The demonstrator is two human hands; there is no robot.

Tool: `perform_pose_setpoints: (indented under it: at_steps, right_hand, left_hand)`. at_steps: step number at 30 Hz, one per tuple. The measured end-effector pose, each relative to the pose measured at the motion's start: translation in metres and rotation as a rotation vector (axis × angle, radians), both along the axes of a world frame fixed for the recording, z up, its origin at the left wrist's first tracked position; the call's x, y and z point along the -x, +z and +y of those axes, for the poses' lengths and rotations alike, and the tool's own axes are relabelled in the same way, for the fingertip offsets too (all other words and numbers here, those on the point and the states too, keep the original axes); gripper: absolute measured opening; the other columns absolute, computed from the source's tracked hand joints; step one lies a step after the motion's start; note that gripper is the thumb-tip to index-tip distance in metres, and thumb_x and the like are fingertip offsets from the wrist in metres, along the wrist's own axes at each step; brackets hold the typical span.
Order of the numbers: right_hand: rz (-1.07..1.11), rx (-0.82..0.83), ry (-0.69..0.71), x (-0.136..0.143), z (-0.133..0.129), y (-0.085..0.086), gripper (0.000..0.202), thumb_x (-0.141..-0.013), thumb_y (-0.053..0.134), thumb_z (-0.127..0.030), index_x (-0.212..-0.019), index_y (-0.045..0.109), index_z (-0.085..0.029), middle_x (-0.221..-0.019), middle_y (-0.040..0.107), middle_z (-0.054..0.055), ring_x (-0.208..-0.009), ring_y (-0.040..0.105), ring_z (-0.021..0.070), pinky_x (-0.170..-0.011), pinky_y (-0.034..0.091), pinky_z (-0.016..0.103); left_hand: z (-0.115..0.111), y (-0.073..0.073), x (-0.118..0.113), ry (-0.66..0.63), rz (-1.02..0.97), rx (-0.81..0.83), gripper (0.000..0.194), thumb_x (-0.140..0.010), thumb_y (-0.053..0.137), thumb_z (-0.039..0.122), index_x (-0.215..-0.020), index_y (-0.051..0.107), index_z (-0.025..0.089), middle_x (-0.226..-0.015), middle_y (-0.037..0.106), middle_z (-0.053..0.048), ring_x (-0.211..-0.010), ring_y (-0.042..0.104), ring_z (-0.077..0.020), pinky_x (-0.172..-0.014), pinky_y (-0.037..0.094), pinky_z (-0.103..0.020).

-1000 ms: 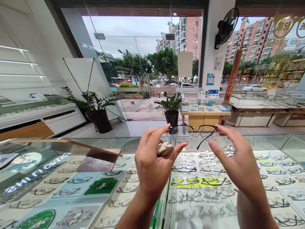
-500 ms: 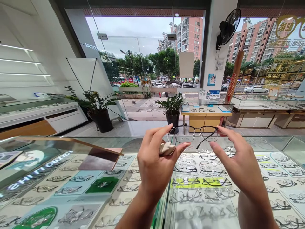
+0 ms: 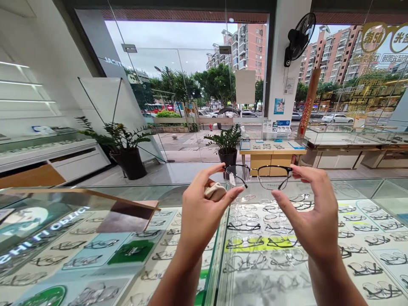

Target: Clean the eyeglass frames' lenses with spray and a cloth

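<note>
Turning above the near display case (image 3: 220,255), the left hand (image 3: 204,202) and right hand (image 3: 314,210), half-curled, have angled the eyeglasses (image 3: 257,171) differently.
Each holds one end, the left also a pale cloth (image 3: 216,192); a white tag (image 3: 232,179) now shows.

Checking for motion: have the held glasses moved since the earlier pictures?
Yes: the glasses have turned, their bridge shifting leftward in view against the yellow cabinet behind.

Crumpled cream cloth (image 3: 216,192), partly hidden by the left hand (image 3: 200,203). White tag (image 3: 231,179) on thin black-and-silver eyeglasses (image 3: 273,167): any print too small to read. Clear-lensed display frames (image 3: 260,281), lower case: blurred. Round green display pad (image 3: 60,293): cut by bottom edge. Gold spectacle-shaped window decal (image 3: 386,32): cut by right edge.
</note>
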State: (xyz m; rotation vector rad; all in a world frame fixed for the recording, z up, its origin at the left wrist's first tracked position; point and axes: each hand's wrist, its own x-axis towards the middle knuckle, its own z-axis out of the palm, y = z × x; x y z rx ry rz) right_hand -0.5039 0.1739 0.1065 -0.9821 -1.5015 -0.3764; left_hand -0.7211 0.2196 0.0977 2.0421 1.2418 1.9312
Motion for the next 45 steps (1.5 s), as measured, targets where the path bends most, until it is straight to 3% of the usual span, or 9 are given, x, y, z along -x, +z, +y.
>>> perform_pose_setpoints:
  at_steps: [6,10,14,18,24,29,33,40,45]
  right_hand:
    - [-0.058,-0.1,-0.069,0.004,0.002,0.0,0.043,-0.095,0.074,-0.035,-0.135,0.061,-0.027,-0.121,0.069,0.01,-0.113,0.066,0.0294,-0.098,0.059,0.05]
    - [-0.103,-0.198,-0.101,0.008,0.002,-0.001,0.05,-0.093,0.077,-0.029,-0.14,0.058,-0.03,-0.123,0.068,0.01,-0.116,0.066,0.0306,-0.1,0.059,0.053]
    - [-0.13,-0.232,-0.142,0.01,0.0,-0.004,0.056,-0.092,0.077,-0.029,-0.144,0.056,-0.033,-0.123,0.068,0.01,-0.116,0.067,0.0321,-0.101,0.059,0.055]
    - [-0.041,-0.217,-0.01,0.012,0.004,-0.008,0.062,-0.091,0.077,-0.023,-0.148,0.056,-0.033,-0.129,0.065,0.009,-0.123,0.064,0.0307,-0.102,0.059,0.051]
    - [0.2,0.01,0.199,0.013,0.013,-0.01,0.048,-0.1,0.063,-0.032,-0.148,0.062,-0.03,-0.148,0.06,0.011,-0.137,0.059,0.0308,-0.108,0.058,0.054]
    - [0.311,0.142,0.262,0.011,0.017,-0.007,0.043,-0.105,0.056,-0.039,-0.144,0.067,-0.027,-0.149,0.065,0.01,-0.143,0.059,0.0293,-0.112,0.057,0.055]
    - [0.323,0.156,0.246,0.01,0.018,-0.007,0.044,-0.106,0.054,-0.04,-0.144,0.067,-0.024,-0.149,0.065,0.011,-0.142,0.061,0.0284,-0.114,0.056,0.055]
    - [0.35,0.072,0.291,0.009,0.019,-0.006,0.031,-0.104,0.06,-0.036,-0.13,0.075,-0.03,-0.13,0.074,0.006,-0.127,0.068,0.0239,-0.11,0.057,0.05]
    - [0.351,0.075,0.298,0.01,0.015,-0.004,0.031,-0.103,0.062,-0.037,-0.13,0.076,-0.03,-0.126,0.073,0.007,-0.122,0.068,0.0235,-0.107,0.057,0.048]
  left_hand:
    - [0.003,0.001,-0.006,0.029,-0.047,-0.014,0.059,-0.077,0.09,0.053,-0.124,0.075,0.021,-0.07,0.059,0.003,-0.061,0.05,-0.012,-0.056,0.046,-0.025]
    - [0.007,-0.001,-0.011,-0.05,-0.136,0.004,0.062,-0.076,0.091,0.051,-0.128,0.072,0.021,-0.071,0.059,0.003,-0.059,0.049,-0.0105,-0.052,0.043,-0.022]
    - [0.009,0.0,-0.012,-0.133,-0.2,-0.022,0.06,-0.076,0.092,0.045,-0.127,0.071,0.022,-0.101,0.074,-0.006,-0.062,0.053,-0.0088,-0.054,0.048,-0.022]
    - [0.011,0.0,-0.016,-0.164,-0.228,-0.116,0.058,-0.08,0.09,0.042,-0.129,0.067,0.024,-0.13,0.073,-0.012,-0.062,0.058,-0.0076,-0.054,0.054,-0.023]
    - [0.013,-0.011,-0.021,0.021,-0.163,-0.38,0.061,-0.085,0.087,0.035,-0.139,0.058,0.027,-0.142,0.068,-0.012,-0.062,0.06,-0.0078,-0.055,0.056,-0.026]
    - [0.016,-0.017,-0.022,0.182,-0.077,-0.545,0.061,-0.083,0.089,0.034,-0.136,0.058,0.023,-0.142,0.068,-0.016,-0.06,0.061,-0.0088,-0.057,0.057,-0.028]
    - [0.016,-0.017,-0.028,0.122,-0.133,-0.455,0.062,-0.086,0.087,0.034,-0.139,0.057,0.025,-0.147,0.066,-0.016,-0.06,0.06,-0.0082,-0.057,0.058,-0.028]
    - [0.018,-0.01,-0.027,-0.084,-0.3,-0.096,0.06,-0.08,0.091,0.04,-0.132,0.066,0.025,-0.136,0.073,-0.012,-0.064,0.061,-0.0078,-0.062,0.06,-0.025]
    - [0.021,-0.009,-0.022,-0.132,-0.313,-0.01,0.06,-0.078,0.091,0.041,-0.131,0.066,0.027,-0.133,0.075,-0.012,-0.075,0.068,-0.0118,-0.067,0.06,-0.025]
